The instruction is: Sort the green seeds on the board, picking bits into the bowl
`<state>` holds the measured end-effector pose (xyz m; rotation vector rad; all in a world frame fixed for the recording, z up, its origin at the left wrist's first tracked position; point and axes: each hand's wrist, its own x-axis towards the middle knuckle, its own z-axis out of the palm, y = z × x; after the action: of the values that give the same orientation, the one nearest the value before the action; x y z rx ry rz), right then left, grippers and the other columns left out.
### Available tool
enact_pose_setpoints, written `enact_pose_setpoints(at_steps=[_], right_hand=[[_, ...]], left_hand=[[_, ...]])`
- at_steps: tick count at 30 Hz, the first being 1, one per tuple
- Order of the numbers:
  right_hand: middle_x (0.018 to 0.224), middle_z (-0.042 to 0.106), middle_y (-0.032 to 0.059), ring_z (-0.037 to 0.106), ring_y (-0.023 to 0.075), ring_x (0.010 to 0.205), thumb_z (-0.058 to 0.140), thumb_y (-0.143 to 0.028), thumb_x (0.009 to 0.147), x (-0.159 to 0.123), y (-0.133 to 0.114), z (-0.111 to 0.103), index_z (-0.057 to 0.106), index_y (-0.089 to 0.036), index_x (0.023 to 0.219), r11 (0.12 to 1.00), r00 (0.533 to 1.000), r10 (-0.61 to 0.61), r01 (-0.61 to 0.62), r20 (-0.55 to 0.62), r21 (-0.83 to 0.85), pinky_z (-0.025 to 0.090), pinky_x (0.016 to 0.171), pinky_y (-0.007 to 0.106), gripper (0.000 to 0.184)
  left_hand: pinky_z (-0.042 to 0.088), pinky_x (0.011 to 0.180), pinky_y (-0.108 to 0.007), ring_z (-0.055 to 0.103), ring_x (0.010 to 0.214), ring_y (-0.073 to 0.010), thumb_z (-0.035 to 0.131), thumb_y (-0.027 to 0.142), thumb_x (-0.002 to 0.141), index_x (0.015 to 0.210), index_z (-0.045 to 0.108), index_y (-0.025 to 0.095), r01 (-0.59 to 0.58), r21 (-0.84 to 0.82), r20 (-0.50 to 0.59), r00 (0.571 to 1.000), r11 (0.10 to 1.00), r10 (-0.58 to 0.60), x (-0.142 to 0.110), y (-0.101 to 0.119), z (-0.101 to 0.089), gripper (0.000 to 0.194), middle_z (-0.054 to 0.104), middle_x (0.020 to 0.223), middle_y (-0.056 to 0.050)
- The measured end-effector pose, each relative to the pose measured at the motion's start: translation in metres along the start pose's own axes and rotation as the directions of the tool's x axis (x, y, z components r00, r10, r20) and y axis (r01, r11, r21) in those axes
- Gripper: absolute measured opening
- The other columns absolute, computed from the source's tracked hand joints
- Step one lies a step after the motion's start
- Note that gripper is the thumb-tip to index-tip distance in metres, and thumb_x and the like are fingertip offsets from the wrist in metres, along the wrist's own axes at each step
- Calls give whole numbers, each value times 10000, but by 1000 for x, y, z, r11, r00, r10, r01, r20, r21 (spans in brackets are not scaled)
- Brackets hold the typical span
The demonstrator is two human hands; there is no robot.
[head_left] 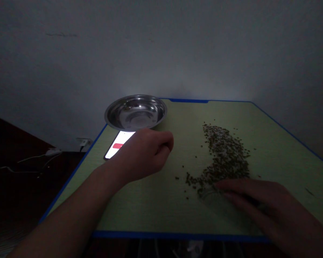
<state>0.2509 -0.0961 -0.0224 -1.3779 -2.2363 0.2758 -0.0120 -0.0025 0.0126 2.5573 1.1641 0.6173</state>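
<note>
My left hand (153,152) is curled closed above the table, in front of a shiny steel bowl (136,118). Whether anything sits inside its fingers is hidden. Beneath that wrist lies a phone (116,145) with a lit white screen and a red bar, partly covered by my forearm. A heap of small dark green and brown grains or seeds (226,154), mixed with paler bits, spreads over the right half of the table. At its near edge, my right hand (258,200) pinches what looks like thin clear plastic (211,195), its outline faint in the dim light.
The pale green table (150,211) has a blue rim, and a pale wall (177,53) stands behind it. Loose grains lie scattered left of the heap. On the floor at left are a power strip (54,151) and white cables (29,157).
</note>
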Motion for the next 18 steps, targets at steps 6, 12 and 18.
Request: enact_pose_setpoints(at_steps=[6,12,18], right_hand=[[914,779,22,737,180,759,479,-265,911,9,1,8,735,-223,987,1000,1000,16,-15,-13,13,600,731,287,270],[948,773,48,735,219,797,487,-328,924,11,32,0,713,-220,1016,989,994,84,-92,-67,-115,591,734,342,267],[966,769,59,732,221,791,455,-323,942,25,31,1,697,-207,1048,987,998,56,-59,-23,-151,582,728,359,289]], left_hand=[[268,514,-237,427,492,-77,420,104,723,633,557,165,18,12,-4,1000,1000,-18,1,0,0,175,499,532,40],[268,513,-238,433,501,-82,421,105,717,631,564,160,11,21,-1,1000,1000,-11,0,0,-1,175,522,542,29],[278,518,-240,443,505,-82,419,108,721,629,560,159,15,27,7,1000,1000,-15,0,1,-1,176,533,549,27]])
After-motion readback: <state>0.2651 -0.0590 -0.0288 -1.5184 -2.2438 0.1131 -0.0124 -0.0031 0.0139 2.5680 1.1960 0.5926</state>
